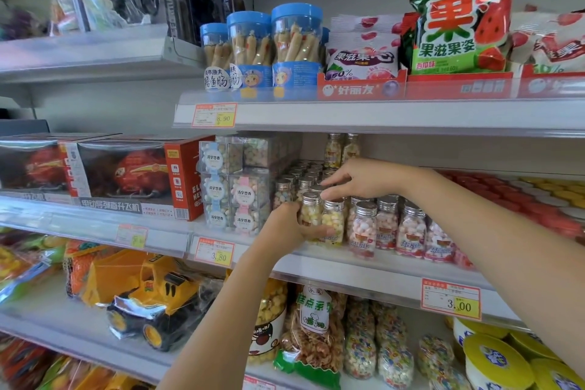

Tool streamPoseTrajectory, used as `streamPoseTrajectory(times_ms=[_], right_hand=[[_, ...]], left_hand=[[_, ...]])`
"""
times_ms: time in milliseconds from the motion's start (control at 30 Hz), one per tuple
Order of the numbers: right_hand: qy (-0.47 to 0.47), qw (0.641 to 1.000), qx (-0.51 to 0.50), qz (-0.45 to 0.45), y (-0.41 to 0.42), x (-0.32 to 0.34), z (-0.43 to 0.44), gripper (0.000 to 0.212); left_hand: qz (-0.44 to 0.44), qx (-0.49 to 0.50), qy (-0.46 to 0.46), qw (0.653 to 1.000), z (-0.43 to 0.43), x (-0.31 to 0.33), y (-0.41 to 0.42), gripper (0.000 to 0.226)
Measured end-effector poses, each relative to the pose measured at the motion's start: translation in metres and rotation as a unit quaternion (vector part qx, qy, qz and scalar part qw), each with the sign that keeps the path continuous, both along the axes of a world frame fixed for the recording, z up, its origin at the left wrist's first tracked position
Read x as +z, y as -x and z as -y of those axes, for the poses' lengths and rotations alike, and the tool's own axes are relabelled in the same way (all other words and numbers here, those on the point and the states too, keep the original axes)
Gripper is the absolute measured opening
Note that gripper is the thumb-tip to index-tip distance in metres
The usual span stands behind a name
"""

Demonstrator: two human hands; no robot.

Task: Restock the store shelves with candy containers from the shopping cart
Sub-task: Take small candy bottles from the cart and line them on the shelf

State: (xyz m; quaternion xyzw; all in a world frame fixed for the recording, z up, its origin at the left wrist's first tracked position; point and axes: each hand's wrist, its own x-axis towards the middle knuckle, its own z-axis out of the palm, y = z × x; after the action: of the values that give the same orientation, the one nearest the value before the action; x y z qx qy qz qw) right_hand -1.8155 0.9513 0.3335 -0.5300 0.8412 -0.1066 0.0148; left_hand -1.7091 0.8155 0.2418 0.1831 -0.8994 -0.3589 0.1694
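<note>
Steadiness matters: left grip point(286, 228) clasps a candy bottle point(311, 214) at the front edge of the shelf point(364, 269), right grip point(364, 180) curls over the caps point(306, 182) behind, pinching or merely touching I cannot tell, so seat it upright without toppling neighbouring bottles point(387, 222).

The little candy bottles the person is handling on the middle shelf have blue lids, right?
Not quite. The head view shows the little candy bottles with silver metal caps; blue lids are on the tubs one shelf up. The rest holds: the left hand grips them on the middle shelf, with the right hand at their caps.
</note>
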Motion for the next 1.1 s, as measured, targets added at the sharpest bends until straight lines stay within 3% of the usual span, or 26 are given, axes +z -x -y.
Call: streamPoseTrajectory(times_ms=[167,267,333,400,500,633,767,833,900,933,1033,1100], right_hand=[[0.07,0.997,-0.016,0.004,-0.013,0.001,-0.022,0.041],[0.163,0.986,-0.034,-0.029,-0.032,-0.003,-0.056,0.03],[0.231,0.97,-0.046,-0.055,-0.049,-0.017,-0.085,0.024],[0.282,0.955,-0.058,-0.074,-0.065,-0.039,-0.115,0.035],[0.258,0.961,-0.082,-0.06,-0.09,-0.083,-0.163,0.049],[0.121,0.976,-0.181,0.021,-0.106,-0.154,-0.231,0.049],[0.032,0.948,-0.3,0.104,-0.111,-0.235,-0.318,0.033],[0.002,0.917,-0.361,0.169,-0.116,-0.271,-0.366,0.026],[-0.041,0.884,-0.414,0.21,-0.128,-0.302,-0.409,0.025],[-0.052,0.867,-0.441,0.227,-0.134,-0.319,-0.428,0.023],[-0.049,0.816,-0.488,0.306,-0.144,-0.372,-0.465,0.029],[-0.052,0.795,-0.499,0.339,-0.142,-0.403,-0.471,0.031]], left_hand=[[-0.102,0.047,0.01,0.994,-0.022,0.0,-0.019,0.086],[-0.237,0.081,0.02,0.968,-0.051,-0.014,-0.048,0.055],[-0.301,0.052,0.016,0.952,-0.081,-0.026,-0.072,0.024],[-0.311,0.005,0.01,0.95,-0.111,-0.044,-0.089,0.027],[-0.239,-0.069,-0.006,0.968,-0.152,-0.084,-0.099,0.052],[-0.094,-0.125,-0.047,0.987,-0.204,-0.146,-0.097,0.055],[0.15,-0.169,-0.047,0.973,-0.253,-0.235,-0.084,0.026],[0.226,-0.168,-0.028,0.959,-0.278,-0.271,-0.085,0.037],[0.254,-0.144,-0.043,0.955,-0.303,-0.295,-0.087,0.063],[0.256,-0.121,-0.037,0.958,-0.311,-0.304,-0.085,0.065],[0.243,-0.066,0.037,0.967,-0.322,-0.323,-0.079,0.055],[0.229,-0.055,0.018,0.972,-0.322,-0.33,-0.075,0.048]])
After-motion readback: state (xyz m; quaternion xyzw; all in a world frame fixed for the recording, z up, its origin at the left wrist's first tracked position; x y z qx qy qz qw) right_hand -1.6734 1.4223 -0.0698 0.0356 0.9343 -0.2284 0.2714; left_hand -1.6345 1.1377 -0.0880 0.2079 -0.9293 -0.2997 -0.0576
